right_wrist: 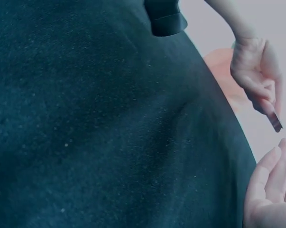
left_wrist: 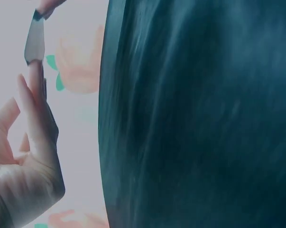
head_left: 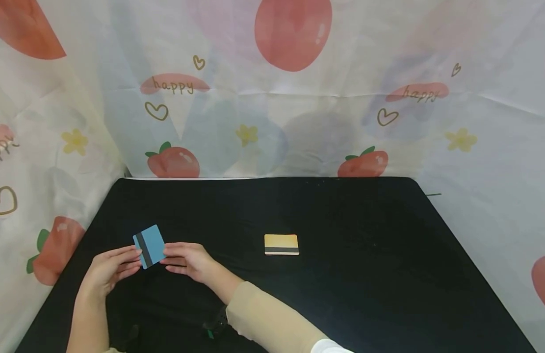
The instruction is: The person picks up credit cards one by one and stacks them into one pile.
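A blue card point(head_left: 151, 246) with a dark stripe is held up tilted above the black table, between both hands. My left hand point(head_left: 110, 268) pinches its left edge by the fingertips. At the opposite edge, the fingertips of my right hand point(head_left: 190, 260) pinch it too. The left wrist view shows the card point(left_wrist: 35, 42) almost edge-on, over the left hand's point(left_wrist: 36, 147) raised fingers. In the right wrist view the left hand point(right_wrist: 256, 71) is above and the right hand point(right_wrist: 272, 190) below, with part of the card point(right_wrist: 275, 121) showing between them.
A yellow card point(head_left: 281, 242) with a dark stripe lies on the black table point(head_left: 365, 274), right of the hands. Behind and beside the table hangs a pale fruit-print cloth point(head_left: 263, 117). A dark wrist device point(head_left: 217, 323) sits under the right sleeve point(head_left: 272, 318).
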Available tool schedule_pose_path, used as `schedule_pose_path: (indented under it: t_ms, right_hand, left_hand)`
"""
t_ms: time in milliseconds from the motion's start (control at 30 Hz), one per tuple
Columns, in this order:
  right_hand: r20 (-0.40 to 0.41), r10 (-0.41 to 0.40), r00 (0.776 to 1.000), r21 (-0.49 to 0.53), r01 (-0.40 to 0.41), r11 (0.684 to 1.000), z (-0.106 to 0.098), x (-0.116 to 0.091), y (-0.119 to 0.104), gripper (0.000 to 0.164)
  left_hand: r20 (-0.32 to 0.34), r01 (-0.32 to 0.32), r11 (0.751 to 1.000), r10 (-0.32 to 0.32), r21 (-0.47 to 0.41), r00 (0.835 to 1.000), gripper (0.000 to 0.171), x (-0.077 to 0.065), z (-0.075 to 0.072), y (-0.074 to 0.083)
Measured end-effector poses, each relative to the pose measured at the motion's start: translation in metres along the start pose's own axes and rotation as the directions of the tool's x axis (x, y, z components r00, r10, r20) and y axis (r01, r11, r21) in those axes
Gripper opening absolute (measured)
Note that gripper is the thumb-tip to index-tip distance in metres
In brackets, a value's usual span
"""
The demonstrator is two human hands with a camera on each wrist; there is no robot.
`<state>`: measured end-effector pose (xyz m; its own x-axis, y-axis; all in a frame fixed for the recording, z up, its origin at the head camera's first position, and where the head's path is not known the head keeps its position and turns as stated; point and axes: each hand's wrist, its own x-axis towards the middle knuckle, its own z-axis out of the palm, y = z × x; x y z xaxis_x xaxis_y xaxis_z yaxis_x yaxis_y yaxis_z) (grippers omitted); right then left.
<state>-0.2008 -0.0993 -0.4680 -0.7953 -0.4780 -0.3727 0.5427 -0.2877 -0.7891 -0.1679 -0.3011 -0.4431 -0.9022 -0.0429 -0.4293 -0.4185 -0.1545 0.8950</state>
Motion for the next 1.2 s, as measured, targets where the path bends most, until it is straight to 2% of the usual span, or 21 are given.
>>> schedule_pose_path:
  t_ms: [100,300,533,633,767,867,1067,1133,1200]
  right_hand:
    - [-0.023,-0.015,1.0,0.02,0.016,1.0,-0.002,0.0,-0.001,0.022]
    - [-0.13,-0.046,0.99,0.008,0.047,0.999,-0.004,0.0,-0.001,0.02]
    - [-0.215,-0.081,0.973,-0.03,0.076,0.997,-0.008,0.001,-0.002,0.018]
    - [-0.244,-0.085,0.966,-0.055,0.074,0.996,-0.011,0.001,-0.003,0.016]
    - [-0.252,-0.089,0.964,-0.101,0.066,0.993,-0.015,0.001,-0.007,0.014]
    - [-0.239,-0.087,0.967,-0.137,0.055,0.989,-0.019,0.001,-0.011,0.014]
    - [-0.173,-0.041,0.984,-0.214,0.003,0.977,-0.032,-0.003,-0.024,0.014]
    - [-0.142,-0.018,0.99,-0.233,-0.016,0.972,-0.037,-0.004,-0.028,0.015]
    - [-0.116,0.003,0.993,-0.247,-0.032,0.968,-0.041,-0.005,-0.032,0.016]
  left_hand:
    - [-0.034,-0.003,0.999,0.002,-0.035,0.999,0.014,-0.001,0.008,0.0]
    - [-0.093,0.008,0.997,-0.015,-0.08,0.996,0.008,-0.001,0.022,-0.001]
    - [-0.127,0.013,0.996,-0.025,-0.093,0.992,0.005,-0.001,0.034,-0.005]
    - [-0.126,0.014,0.997,-0.024,-0.077,0.992,0.015,0.0,0.037,-0.005]
    - [-0.095,0.012,0.999,-0.015,-0.035,0.995,0.049,0.001,0.039,-0.004]
    - [-0.051,0.008,1.0,-0.009,-0.013,0.999,0.06,0.002,0.039,-0.002]
    - [0.059,0.003,1.0,-0.004,0.031,0.998,0.059,0.002,0.033,0.005]
    - [0.084,0.005,0.999,-0.008,0.037,0.996,0.052,0.002,0.03,0.008]
    - [0.102,0.006,0.999,-0.01,0.037,0.995,0.036,0.002,0.027,0.009]
